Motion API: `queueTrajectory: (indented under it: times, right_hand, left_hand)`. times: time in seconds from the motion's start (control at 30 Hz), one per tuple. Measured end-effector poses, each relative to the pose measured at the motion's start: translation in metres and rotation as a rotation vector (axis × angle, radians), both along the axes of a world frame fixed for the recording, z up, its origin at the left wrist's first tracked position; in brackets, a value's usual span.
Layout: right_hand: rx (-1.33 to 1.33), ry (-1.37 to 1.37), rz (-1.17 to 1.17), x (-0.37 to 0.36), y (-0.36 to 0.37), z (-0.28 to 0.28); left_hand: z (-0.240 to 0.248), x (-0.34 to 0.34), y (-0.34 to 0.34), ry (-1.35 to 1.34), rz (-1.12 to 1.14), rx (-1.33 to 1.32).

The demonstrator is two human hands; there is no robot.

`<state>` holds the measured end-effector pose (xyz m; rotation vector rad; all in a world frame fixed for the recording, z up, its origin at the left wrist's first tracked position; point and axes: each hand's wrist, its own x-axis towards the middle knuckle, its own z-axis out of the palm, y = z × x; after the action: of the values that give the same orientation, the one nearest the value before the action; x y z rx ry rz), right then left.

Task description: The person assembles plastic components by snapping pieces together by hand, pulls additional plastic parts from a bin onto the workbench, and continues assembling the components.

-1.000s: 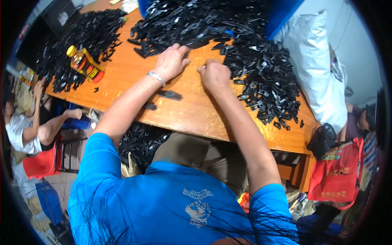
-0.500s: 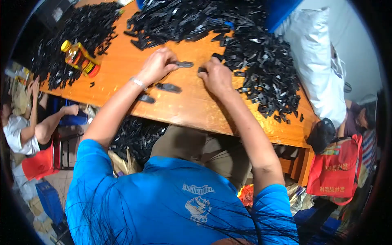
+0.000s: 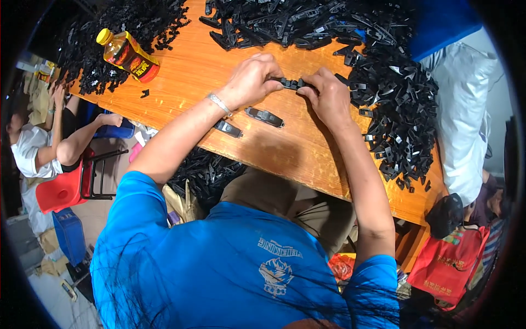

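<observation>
Over the wooden table, my left hand is closed, thumb and fingers pinching a narrow black plastic part. Closed too, my right hand pinches a small black plastic piece against that part's right end. My fingers partly hide both, so I cannot tell whether they are locked together. Just below my hands lies a black elongated plastic part. A similar flat black part rests beside my left forearm, near the table's front edge.
A heap of long black parts spans the far side. Small black pieces are piled at right, more black pieces at far left. A yellow-capped bottle stands left. A white sack leans at right; another person sits left.
My right hand has brought its small black piece over to the part in my left hand, and the two now meet. The whole view has shifted, so the table appears further right.
</observation>
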<state>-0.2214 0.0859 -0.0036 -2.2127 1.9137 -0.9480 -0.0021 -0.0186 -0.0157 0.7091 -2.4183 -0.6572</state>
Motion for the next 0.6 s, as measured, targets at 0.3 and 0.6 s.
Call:
queueTrajectory:
  times: [0.3, 0.6]
  right_hand:
    - [-0.042, -0.061, 0.070, 0.013, -0.015, -0.009]
    - [-0.045, -0.070, -0.084, -0.037, 0.037, 0.007]
  left_hand:
    - [0.000, -0.007, -0.005, 0.049, 0.000, 0.029]
    - [0.054, 0.007, -0.012, -0.143, -0.115, 0.349]
